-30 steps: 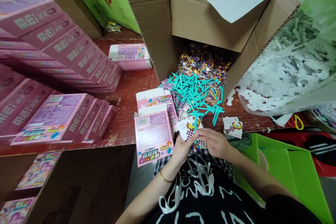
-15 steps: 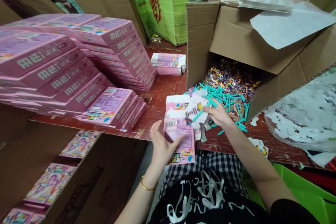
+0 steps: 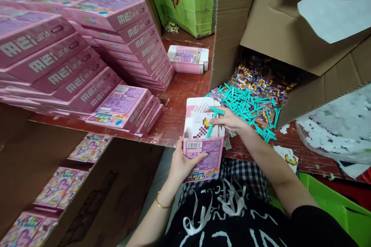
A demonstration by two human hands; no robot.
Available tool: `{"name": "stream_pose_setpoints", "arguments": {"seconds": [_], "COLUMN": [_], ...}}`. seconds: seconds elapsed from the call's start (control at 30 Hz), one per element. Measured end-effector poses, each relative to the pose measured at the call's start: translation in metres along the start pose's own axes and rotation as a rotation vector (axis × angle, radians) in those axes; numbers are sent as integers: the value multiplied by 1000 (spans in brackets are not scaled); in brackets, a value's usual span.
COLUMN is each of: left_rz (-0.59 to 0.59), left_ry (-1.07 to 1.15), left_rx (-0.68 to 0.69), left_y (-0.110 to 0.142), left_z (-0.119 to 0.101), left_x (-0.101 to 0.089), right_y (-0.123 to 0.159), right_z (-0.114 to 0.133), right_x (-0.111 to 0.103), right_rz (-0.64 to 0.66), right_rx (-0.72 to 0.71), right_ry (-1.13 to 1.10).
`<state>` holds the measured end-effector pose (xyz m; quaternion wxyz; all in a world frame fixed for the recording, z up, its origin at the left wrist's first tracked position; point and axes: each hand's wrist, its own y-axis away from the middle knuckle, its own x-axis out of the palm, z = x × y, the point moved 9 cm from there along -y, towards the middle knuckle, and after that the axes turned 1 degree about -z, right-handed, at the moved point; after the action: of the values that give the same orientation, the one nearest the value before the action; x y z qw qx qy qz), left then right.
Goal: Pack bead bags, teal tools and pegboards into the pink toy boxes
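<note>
My left hand is closed around the left side of a pink box, its thumb lying across the barcode face. The box's top is open, with a white flap standing up behind. At that opening, my right hand pinches a white card with a pixel picture together with a teal T-shaped plastic tool. The lower ends of card and tool are hidden inside the box. Just beyond my right hand lies a heap of teal tools.
Stacked pink boxes fill the table's left. Flattened boxes lie behind. A cardboard carton on its side holds bags of colourful beads. On the right are a bag of white pieces and picture cards.
My right hand has brought the card and teal tool down into the box's opening. My left hand has closed on the box. The view has shifted slightly.
</note>
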<state>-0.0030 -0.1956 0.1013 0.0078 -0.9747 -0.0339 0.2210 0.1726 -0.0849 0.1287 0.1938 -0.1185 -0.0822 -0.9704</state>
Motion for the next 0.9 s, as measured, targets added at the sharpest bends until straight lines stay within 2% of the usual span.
{"name": "stream_pose_setpoints", "arguments": {"seconds": [0.07, 0.1, 0.17, 0.2, 0.27, 0.33, 0.37, 0.5, 0.6, 0.7, 0.77, 0.83, 0.9], "left_rz": [33, -9, -124, -131, -24, 78, 73, -143, -136, -7, 81, 105, 80], "left_ry": [57, 68, 105, 145, 253, 305, 299, 289, 381, 474, 522, 551, 547], "left_rx": [42, 111, 308, 423, 617, 713, 727, 617, 417, 201, 48, -81, -143], "left_y": [15, 22, 35, 42, 51, 55, 55, 53, 50, 49, 50, 51, 50], "left_z": [-17, -29, -57, -72, -98, -115, -121, -123, -107, -87, -71, -54, -41], "left_x": [-1, -7, -21, -24, -20, -13, -12, -17, -8, 10, 24, 35, 42], "right_y": [42, 67, 118, 141, 179, 201, 206, 200, 201, 208, 212, 207, 193], "right_z": [47, 71, 112, 126, 144, 148, 147, 126, 122, 119, 111, 87, 45], "right_x": [10, 14, 21, 23, 21, 20, 24, 51, 55, 47, 29, 4, -12], "right_rz": [-2, -32, -79, -116, -213, -298, -299, -127, -143, -243, -401, -533, -524], "right_rx": [-219, -337, -569, -660, -786, -847, -857, -808, -855, -966, -985, -847, -582], "right_ry": [158, 264, 437, 495, 574, 668, 754, 1266, 1392, 1296, 1123, 896, 693]}}
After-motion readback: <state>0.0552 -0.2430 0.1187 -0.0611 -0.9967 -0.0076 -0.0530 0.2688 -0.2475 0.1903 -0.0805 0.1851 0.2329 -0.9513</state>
